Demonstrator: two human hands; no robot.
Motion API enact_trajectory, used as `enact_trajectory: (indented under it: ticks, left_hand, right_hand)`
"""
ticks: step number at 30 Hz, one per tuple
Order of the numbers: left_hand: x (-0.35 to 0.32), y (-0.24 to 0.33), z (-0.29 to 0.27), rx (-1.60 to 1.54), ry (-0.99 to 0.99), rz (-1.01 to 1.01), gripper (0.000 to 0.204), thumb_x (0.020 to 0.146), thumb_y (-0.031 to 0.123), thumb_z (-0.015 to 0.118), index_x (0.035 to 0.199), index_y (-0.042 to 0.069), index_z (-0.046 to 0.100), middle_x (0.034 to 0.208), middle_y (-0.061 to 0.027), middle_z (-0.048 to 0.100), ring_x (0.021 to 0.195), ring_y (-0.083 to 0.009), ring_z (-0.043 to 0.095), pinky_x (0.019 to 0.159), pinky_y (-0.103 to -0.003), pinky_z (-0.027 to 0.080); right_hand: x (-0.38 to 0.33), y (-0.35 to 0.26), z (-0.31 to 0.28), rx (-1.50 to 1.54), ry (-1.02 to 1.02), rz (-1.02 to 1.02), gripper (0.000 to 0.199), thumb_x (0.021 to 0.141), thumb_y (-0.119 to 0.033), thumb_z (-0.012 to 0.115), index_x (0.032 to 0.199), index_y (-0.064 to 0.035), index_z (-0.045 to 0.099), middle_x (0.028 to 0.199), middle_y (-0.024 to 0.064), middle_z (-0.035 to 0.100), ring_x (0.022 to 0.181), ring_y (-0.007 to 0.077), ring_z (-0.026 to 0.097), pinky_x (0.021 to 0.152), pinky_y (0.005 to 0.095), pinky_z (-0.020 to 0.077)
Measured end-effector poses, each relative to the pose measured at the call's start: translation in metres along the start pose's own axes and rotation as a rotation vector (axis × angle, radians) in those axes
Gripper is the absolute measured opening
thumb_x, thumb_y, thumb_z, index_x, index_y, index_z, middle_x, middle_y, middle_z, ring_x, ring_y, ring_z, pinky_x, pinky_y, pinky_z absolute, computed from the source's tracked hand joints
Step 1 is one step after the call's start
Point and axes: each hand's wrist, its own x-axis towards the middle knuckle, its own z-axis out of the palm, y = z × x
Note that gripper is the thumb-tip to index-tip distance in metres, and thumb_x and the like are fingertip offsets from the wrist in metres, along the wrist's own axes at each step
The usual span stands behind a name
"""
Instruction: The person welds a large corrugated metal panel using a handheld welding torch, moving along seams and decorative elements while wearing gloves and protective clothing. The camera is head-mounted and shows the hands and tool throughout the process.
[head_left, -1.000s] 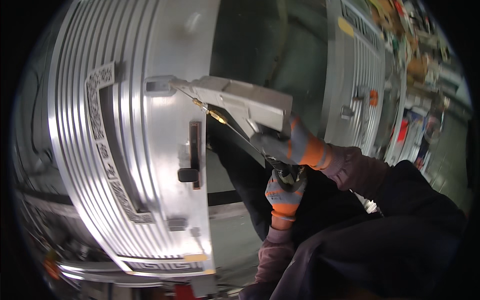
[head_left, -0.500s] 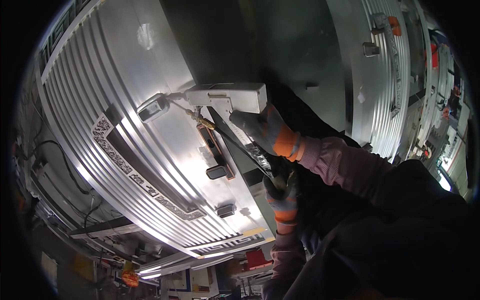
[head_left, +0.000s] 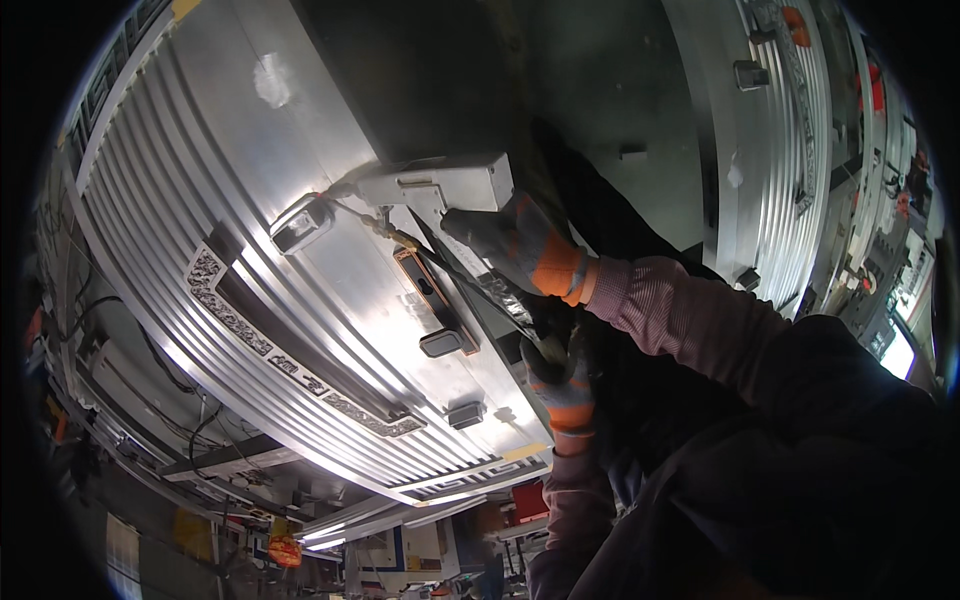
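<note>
My right hand (head_left: 520, 245), in a grey and orange glove, is closed around the handle of a boxy silver welding gun (head_left: 430, 187). Lower down, my gloved left hand (head_left: 560, 385) is closed on the black-wrapped lower end of the gun, where a dark cable (head_left: 480, 290) with a brass fitting runs up to the nozzle. The nozzle tip is at a small rectangular metal block (head_left: 300, 224) on the silver ribbed door panel (head_left: 330, 140); a tiny red spot shows there. Whether the tip touches the block, I cannot tell.
The panel carries a patterned long pull handle (head_left: 255, 335), a copper-edged lock plate (head_left: 430, 290) and another block (head_left: 466, 415). A second ribbed panel (head_left: 700, 120) stands at the right, past a dark gap. Frames and cables (head_left: 150, 350) lie at the left.
The gun and both hands stay at the same block, with a slight shift of the gun to the left. The red spot at the tip now shows. The whole view has tilted a little.
</note>
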Motion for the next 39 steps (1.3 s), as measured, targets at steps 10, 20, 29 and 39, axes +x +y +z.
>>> enact_trajectory:
  ticks: [10, 20, 29, 39]
  left_hand:
    - [0.001, 0.005, -0.002, 0.029, 0.024, -0.039, 0.059, 0.08, 0.021, 0.074, 0.123, -0.008, 0.047, 0.103, -0.0162, 0.064, 0.092, -0.0243, 0.062, 0.08, -0.034, 0.049]
    - [0.004, 0.019, 0.003, -0.003, -0.007, -0.089, 0.064, 0.083, 0.025, 0.07, 0.127, -0.013, 0.043, 0.11, -0.0232, 0.063, 0.102, -0.0317, 0.062, 0.088, -0.037, 0.047]
    - [0.008, 0.026, 0.006, 0.031, 0.015, -0.099, 0.057, 0.084, 0.025, 0.069, 0.124, -0.009, 0.047, 0.108, -0.0196, 0.064, 0.098, -0.0304, 0.063, 0.086, -0.038, 0.047]
    - [0.0, 0.011, 0.005, -0.001, -0.005, -0.052, 0.048, 0.084, 0.02, 0.065, 0.121, -0.008, 0.05, 0.109, -0.0183, 0.064, 0.099, -0.0285, 0.062, 0.087, -0.037, 0.047]
  right_hand:
    - [0.006, 0.001, -0.001, -0.104, 0.019, 0.091, 0.034, 0.089, -0.02, 0.069, 0.113, 0.0007, 0.058, 0.105, 0.0109, 0.068, 0.096, 0.0144, 0.064, 0.081, 0.0284, 0.051]
    - [0.009, 0.016, -0.003, 0.366, 0.006, 0.097, 0.028, 0.095, -0.011, 0.056, 0.12, 0.001, 0.06, 0.11, 0.0098, 0.068, 0.1, 0.0111, 0.061, 0.086, 0.0246, 0.0495]
    - [0.01, -0.005, 0.0, -0.186, 0.034, -0.067, 0.027, 0.094, -0.021, 0.061, 0.111, -0.0012, 0.068, 0.088, -0.0023, 0.069, 0.077, 0.0018, 0.051, 0.067, 0.0233, 0.0466]
    - [0.005, -0.015, -0.001, -0.132, -0.023, 0.027, 0.025, 0.09, -0.017, 0.067, 0.11, -0.0009, 0.066, 0.1, 0.0095, 0.071, 0.088, 0.0107, 0.061, 0.076, 0.0276, 0.0485]
